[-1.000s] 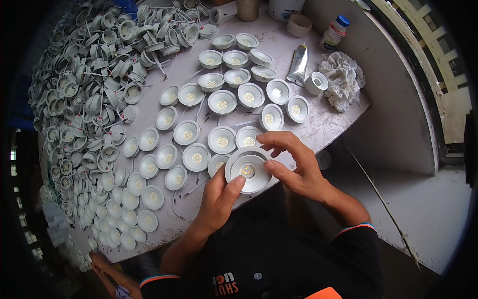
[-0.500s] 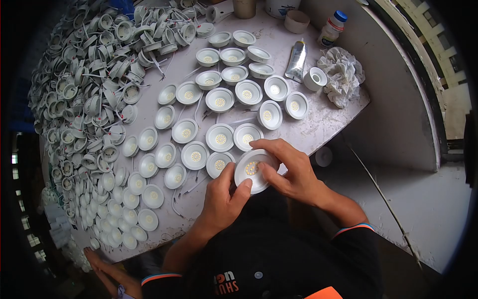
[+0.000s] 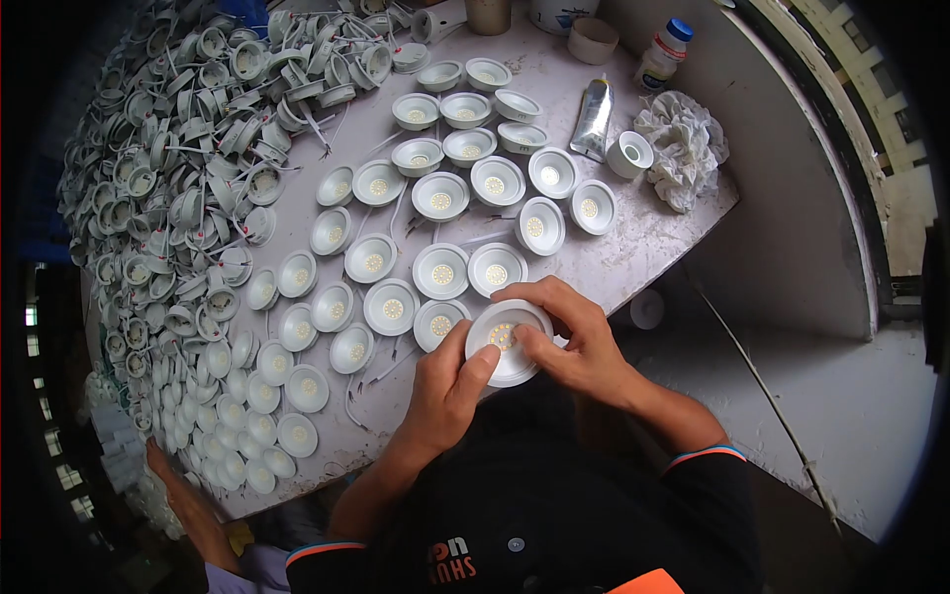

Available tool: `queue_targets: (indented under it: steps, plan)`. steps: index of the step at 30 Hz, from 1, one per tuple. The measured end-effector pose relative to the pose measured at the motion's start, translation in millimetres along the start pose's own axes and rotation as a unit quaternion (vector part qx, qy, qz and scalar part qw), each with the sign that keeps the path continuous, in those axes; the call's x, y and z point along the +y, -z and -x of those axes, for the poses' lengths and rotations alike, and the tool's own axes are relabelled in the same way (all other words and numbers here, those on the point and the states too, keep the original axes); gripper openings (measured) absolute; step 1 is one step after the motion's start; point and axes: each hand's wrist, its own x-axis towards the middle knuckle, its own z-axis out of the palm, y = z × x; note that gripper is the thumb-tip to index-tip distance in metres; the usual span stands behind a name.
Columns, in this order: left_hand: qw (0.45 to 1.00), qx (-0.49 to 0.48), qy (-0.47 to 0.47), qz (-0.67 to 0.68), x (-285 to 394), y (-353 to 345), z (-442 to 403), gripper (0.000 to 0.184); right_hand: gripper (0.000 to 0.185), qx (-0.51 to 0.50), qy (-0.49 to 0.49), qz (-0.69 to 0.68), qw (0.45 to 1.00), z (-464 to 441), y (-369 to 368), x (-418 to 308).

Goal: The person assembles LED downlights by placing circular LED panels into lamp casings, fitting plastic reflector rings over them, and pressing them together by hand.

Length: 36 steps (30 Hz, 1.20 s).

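Close to my body, above the table's front edge, both hands hold one round white LED downlight [image 3: 513, 368] with its face up. A ring of small yellow LED chips shows in its middle. My left hand [image 3: 447, 384] grips the left rim, its thumb lying on the inner face. My right hand [image 3: 577, 342] wraps the right side, with the thumb pressed in next to the LED chips. The fingers beneath the light are hidden. Just beyond my hands, an LED downlight [image 3: 497, 268] of the same kind lies face up on the table among several others.
A large heap of white light housings [image 3: 188, 178] covers the left side of the table [image 3: 633, 238]. At the back right are a silver tube [image 3: 593, 119], a white cup-shaped part [image 3: 629, 154], a crumpled cloth [image 3: 681, 148] and a blue-capped bottle [image 3: 664, 54]. Another person's arm [image 3: 193, 510] shows at lower left.
My left thumb has slid inward and up across the light's face, toward the LED chips. The other person's arm at lower left has shifted, and more of the sleeve shows.
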Motion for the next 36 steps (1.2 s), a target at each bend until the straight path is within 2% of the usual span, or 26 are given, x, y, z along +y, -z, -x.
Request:
queue_targets:
  steps: [5,7,8,10,11,12,13,14,16,17,20,24,26,28,30,31,34,36]
  plan:
    - [0.999,-0.025,0.036,0.014,-24,-3,-1,0.033,0.036,0.002,-0.05,0.006,0.999,7,3,11]
    - [0.991,-0.034,0.117,0.062,-41,-5,-2,0.036,0.032,0.032,-0.116,0.001,0.993,20,7,21]
    - [0.99,-0.036,0.117,0.064,-49,-7,-5,0.036,0.032,0.033,-0.116,0.003,0.993,24,10,30]
    - [0.976,-0.091,0.177,0.087,-59,-10,-8,0.038,0.028,0.012,-0.196,-0.02,0.98,34,14,57]
    - [0.976,-0.093,0.177,0.087,-59,-11,-9,0.038,0.025,0.026,-0.181,-0.044,0.982,35,15,72]
    - [0.978,-0.109,0.178,0.024,-57,-13,-11,0.038,0.025,0.027,-0.179,-0.043,0.982,35,18,76]
    - [0.976,-0.122,0.177,-0.04,-56,-13,-13,0.038,0.023,0.044,-0.218,-0.06,0.973,35,23,80]
    - [0.977,-0.12,0.174,-0.041,-54,-12,-13,0.038,0.021,0.059,-0.255,-0.077,0.962,33,28,81]
    - [0.98,-0.082,0.043,-0.178,-51,-7,-2,0.037,0.018,0.1,-0.251,-0.108,0.957,33,42,90]
    - [0.97,-0.094,0.063,-0.214,-45,-1,1,0.038,0.017,0.12,-0.254,-0.09,0.955,33,50,97]
    - [0.959,-0.065,0.006,-0.275,-38,13,9,0.037,0.017,0.172,-0.24,-0.051,0.954,29,63,118]
    - [0.975,-0.041,0.057,-0.209,-26,40,13,0.035,0.02,0.184,-0.246,-0.039,0.951,21,64,117]
    - [0.976,0.009,0.048,-0.211,-30,65,9,0.031,0.022,0.173,-0.241,-0.036,0.954,22,65,115]
    - [0.977,0.104,0.07,-0.175,-30,94,-2,0.023,0.024,0.179,-0.255,-0.041,0.949,22,65,100]
    - [0.969,0.206,0.067,-0.117,-32,135,-17,0.016,0.025,0.218,-0.189,-0.012,0.957,32,70,114]
    - [0.947,0.268,0.029,-0.175,-36,158,-27,0.014,0.024,0.232,-0.182,0.0,0.956,33,71,104]
    - [0.897,0.394,-0.023,-0.199,-31,223,-63,0.014,0.02,0.264,-0.147,-0.006,0.953,24,66,84]
    - [0.839,0.459,-0.061,-0.287,-32,277,-88,0.017,0.018,0.256,-0.143,-0.002,0.956,13,61,72]
